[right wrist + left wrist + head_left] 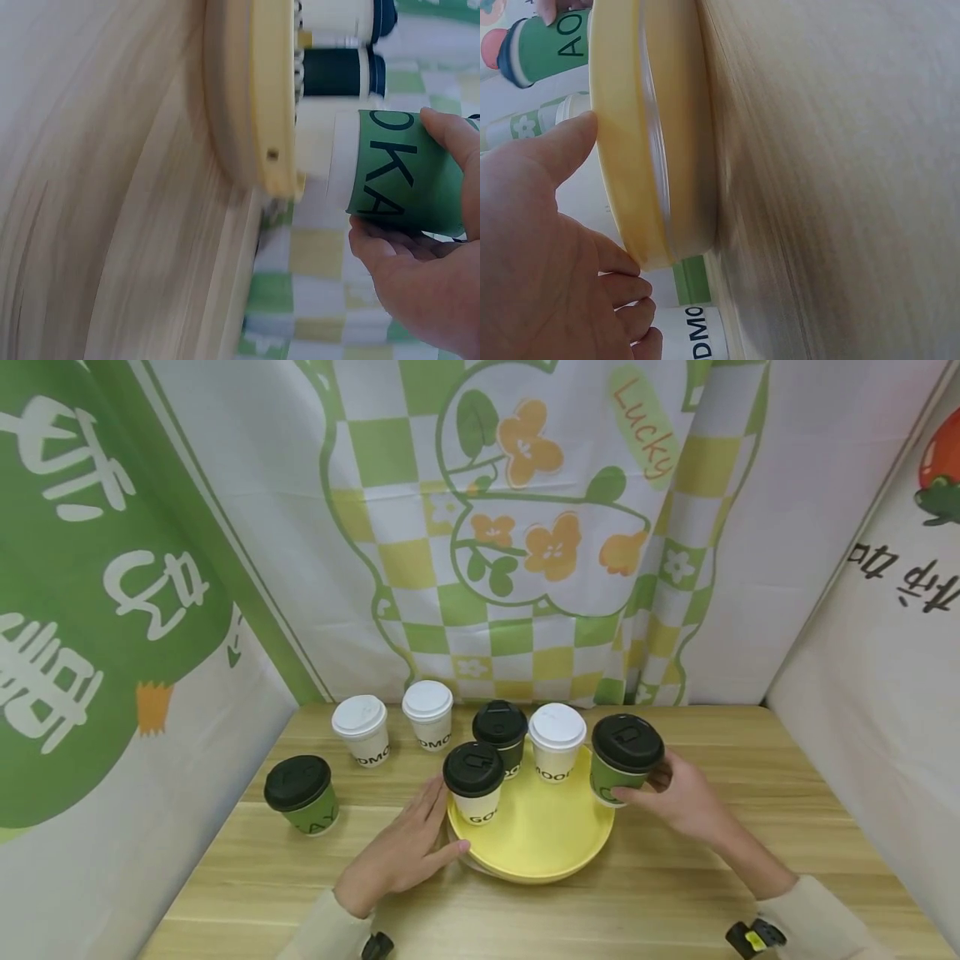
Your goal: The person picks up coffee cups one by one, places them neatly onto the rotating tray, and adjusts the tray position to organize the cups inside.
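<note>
Right hand [686, 802] gripped a green cup [622, 764] with a black lid, fingers curled round its side, at the three o'clock rim of the yellow plate [540, 843]; the cup's base seemed lifted just above the rim. Left hand [405, 852] lay flat with straight fingers against the plate's nine o'clock edge, beside a white cup [476, 789] with a black lid standing on the plate.

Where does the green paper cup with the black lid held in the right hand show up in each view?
Head: green paper cup with black lid, right of centre, at the round yellow tray's right rim.
Left wrist: top left corner, lying sideways.
Right wrist: right side, gripped by the right hand.
Shared landmark: the yellow tray.
</note>
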Demonstrator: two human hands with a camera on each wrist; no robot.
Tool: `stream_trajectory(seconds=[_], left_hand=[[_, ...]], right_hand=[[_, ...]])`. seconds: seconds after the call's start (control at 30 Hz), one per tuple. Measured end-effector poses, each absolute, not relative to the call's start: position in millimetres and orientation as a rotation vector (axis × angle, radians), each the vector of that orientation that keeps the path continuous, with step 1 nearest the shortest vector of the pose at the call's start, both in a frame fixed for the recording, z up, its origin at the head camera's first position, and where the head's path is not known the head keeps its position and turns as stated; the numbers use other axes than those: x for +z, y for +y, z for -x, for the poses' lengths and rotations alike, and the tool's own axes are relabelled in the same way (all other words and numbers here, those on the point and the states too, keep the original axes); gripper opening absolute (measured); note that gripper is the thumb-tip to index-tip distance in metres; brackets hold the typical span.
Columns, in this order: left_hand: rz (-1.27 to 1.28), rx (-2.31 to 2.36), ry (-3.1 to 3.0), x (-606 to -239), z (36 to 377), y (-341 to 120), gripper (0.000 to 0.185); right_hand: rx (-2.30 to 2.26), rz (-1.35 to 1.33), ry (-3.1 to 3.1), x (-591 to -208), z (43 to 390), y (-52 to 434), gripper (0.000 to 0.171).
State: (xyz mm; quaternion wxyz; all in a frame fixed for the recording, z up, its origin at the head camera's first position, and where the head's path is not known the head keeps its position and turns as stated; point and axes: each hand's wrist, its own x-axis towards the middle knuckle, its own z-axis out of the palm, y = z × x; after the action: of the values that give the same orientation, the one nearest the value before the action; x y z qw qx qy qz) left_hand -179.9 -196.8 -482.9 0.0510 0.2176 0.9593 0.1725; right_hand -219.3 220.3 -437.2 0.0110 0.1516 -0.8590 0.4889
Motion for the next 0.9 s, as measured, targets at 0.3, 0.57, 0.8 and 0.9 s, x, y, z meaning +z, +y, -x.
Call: stream_trajectory(seconds=[0.3,0.57,0.8,0.9], left_hand=[[-0.65,0.511,2.921,-484.1,180.5,-196.2,0.095],[-0.646,0.506,2.92,-484.6,179.4,-195.6,0.095],[-0.657,0.5,2.932,-485.9,180.4,-195.8,0.094],[-0.652,0.503,2.927,-485.9,180.7,-196.2,0.094]], right_hand=[[1.735,-0.756,-2.612,-447.7,214.4,170.4,0.075],[1.888,-0.914,-2.608,-463.9,203.5,138.0,0.076],[1.934,-1.01,-2.589,-473.0,197.3,120.7,0.081],[1.923,-1.054,-2.589,-475.7,196.4,115.7,0.082]])
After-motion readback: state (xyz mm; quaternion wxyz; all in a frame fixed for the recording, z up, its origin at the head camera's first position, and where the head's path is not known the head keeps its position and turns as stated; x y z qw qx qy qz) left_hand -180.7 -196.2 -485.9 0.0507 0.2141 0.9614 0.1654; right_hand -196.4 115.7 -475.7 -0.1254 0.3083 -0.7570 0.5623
